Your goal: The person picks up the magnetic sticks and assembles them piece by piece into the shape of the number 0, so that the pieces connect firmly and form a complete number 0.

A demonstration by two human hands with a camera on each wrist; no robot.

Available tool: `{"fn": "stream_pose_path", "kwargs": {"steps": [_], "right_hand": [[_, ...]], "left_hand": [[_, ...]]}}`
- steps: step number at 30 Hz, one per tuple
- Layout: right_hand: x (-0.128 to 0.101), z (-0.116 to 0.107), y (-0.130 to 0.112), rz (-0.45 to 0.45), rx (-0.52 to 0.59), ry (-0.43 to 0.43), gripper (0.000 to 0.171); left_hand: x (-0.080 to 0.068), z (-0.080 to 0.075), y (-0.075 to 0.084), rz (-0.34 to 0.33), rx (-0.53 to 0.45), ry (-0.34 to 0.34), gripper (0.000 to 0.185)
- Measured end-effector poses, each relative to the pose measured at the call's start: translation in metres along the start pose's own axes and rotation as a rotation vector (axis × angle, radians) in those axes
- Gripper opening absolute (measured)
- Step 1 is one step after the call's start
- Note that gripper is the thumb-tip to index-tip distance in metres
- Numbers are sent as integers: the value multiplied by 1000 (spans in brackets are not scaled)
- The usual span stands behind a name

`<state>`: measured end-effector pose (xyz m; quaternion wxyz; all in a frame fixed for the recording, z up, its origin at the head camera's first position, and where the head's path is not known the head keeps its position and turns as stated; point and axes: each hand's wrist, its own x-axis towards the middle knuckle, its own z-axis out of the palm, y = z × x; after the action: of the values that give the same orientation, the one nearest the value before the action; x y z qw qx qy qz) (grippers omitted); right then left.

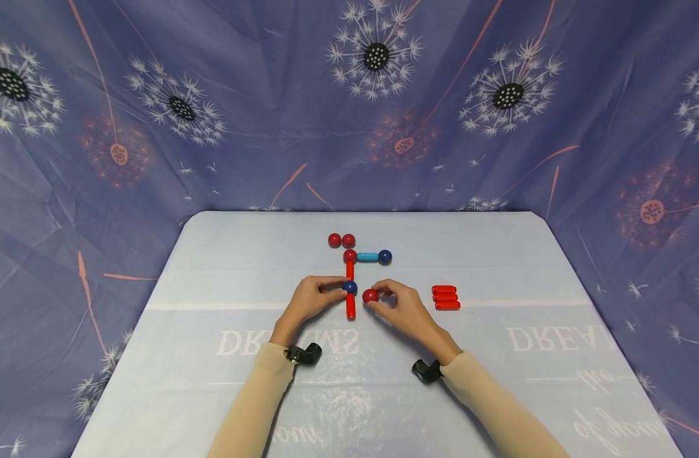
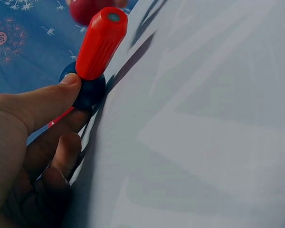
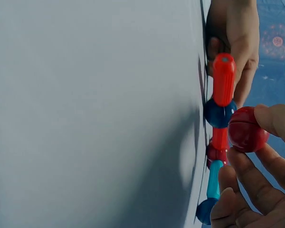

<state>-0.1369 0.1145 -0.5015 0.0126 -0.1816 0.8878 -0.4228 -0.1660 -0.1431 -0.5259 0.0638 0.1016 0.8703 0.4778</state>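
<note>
My left hand (image 1: 311, 298) pinches a dark blue ball (image 1: 350, 287) between thumb and fingers. From that ball a red rod (image 1: 351, 308) points toward me with its end bare, as the left wrist view also shows. A second red rod (image 1: 350, 270) runs from the ball's far side to a red ball (image 1: 350, 256). A light blue rod (image 1: 367, 257) joins that red ball to another dark blue ball (image 1: 385, 257) at its right. Just right of the pinched ball, my right hand (image 1: 405, 310) holds a loose red ball (image 3: 247, 129) by thumb and fingertips.
Two loose red balls (image 1: 341, 240) lie side by side beyond the joined pieces. To the right of my right hand, three red rods (image 1: 446, 298) are stacked in a row on the white-covered table (image 1: 212, 248). A patterned purple cloth (image 1: 280, 95) hangs behind the table's far edge.
</note>
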Motion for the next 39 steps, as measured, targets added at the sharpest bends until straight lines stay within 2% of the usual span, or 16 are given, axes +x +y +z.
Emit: {"fn": "stream_pose_path", "kwargs": {"steps": [9, 21, 32, 39], "right_hand": [[-20, 7, -4, -19, 0, -61, 29], [-22, 21, -15, -94, 35, -209, 26], [-16, 27, -20, -134, 7, -203, 27], [-13, 30, -19, -126, -10, -228, 26]], "left_hand": [[1, -2, 0, -1, 3, 4, 31], [2, -1, 1, 23, 19, 9, 32], [1, 0, 0, 35, -1, 21, 33], [1, 1, 0, 33, 12, 23, 32]]}}
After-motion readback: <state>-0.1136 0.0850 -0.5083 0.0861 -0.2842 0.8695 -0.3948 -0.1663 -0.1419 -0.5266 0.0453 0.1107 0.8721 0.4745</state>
